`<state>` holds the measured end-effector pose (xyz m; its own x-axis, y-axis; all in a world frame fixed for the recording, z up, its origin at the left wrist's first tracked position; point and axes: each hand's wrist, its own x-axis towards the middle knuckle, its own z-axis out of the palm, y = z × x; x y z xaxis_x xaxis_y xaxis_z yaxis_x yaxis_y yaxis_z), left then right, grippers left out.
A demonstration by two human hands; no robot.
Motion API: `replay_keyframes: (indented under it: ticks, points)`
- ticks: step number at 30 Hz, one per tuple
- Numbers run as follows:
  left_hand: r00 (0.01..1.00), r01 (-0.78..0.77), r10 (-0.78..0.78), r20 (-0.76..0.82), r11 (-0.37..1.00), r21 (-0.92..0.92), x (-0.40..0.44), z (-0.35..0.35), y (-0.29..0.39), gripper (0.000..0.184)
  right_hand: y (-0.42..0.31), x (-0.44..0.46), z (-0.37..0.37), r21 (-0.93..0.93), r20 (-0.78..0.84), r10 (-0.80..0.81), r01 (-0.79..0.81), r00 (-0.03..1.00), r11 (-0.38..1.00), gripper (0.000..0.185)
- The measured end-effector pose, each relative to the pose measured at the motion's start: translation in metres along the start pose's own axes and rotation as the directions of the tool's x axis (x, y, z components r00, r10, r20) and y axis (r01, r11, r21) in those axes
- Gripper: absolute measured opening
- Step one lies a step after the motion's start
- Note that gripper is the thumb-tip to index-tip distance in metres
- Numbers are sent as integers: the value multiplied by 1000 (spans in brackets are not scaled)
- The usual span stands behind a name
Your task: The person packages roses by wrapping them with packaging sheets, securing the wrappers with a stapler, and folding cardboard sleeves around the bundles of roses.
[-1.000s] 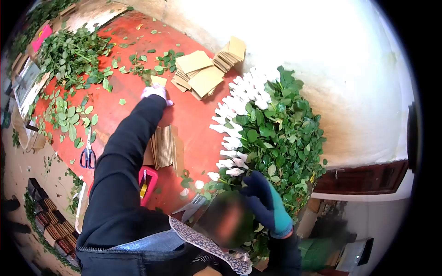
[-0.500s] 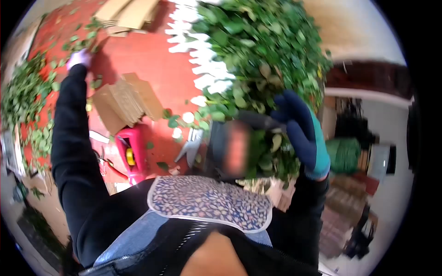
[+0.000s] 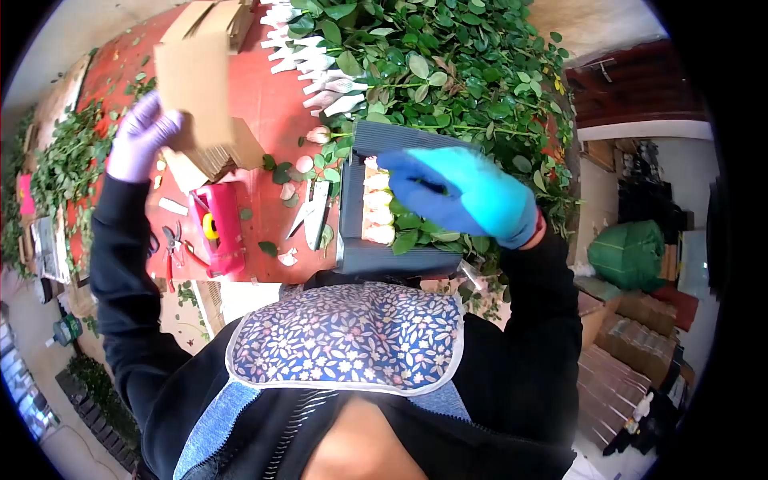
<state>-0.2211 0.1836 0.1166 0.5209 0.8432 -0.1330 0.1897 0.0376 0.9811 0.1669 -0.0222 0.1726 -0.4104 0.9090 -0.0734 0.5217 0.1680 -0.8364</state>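
seemingly a lifting step — left hand [image 3: 144, 138] clamped on cardboard piece [image 3: 194, 88]; right hand [image 3: 472, 192] over roses [image 3: 378, 216], grip unclear; next move likely needs gentleness

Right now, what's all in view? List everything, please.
Table: one, red, left of centre
Ridged case: one, dark, centre
Rose heads: several, pale pink, inside the case
White-sleeved buds: many, mostly white, upper middle
Leafy stems: many, green, upper right
Cardboard sheet: one, brown, raised, upper left
Cardboard stacks: several, brown, on the table
Tape dispenser: one, pink, left of the case
Pruning shears: one, red-handled, left of the dispenser
Bladed tool: count unclear, silvery, beside the case
Wrapped bundle: one, green, far right
Floral bib: one, blue, lower centre
Left hand: one, lavender-gloved, its grip on the cardboard sheet
Right hand: one, teal-and-navy-gloved, over the case, grip unclear
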Motion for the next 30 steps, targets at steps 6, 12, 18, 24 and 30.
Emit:
replay_keyframes:
  ticks: [6,12,18,24,30]
  points:
    - [985,101,-61,162,964,-247,-87,138,-17,49,46,-35,31,-174,-91,33,-49,995,984,34]
    - [955,282,-172,240,772,-570,-117,180,-62,38,90,-16,40,-687,-18,256,-198,966,699,33]
    - [983,85,-174,-54,699,-710,-125,195,-67,28,134,-28,54,-672,-52,136,-136,989,728,31]
    - [989,132,-148,21,797,-590,-103,201,-71,19,104,-35,48,-615,-106,-43,-32,993,788,33]
    - [956,227,-182,231,956,-186,-58,260,-70,15,78,-38,56,497,171,574,-574,800,651,39]
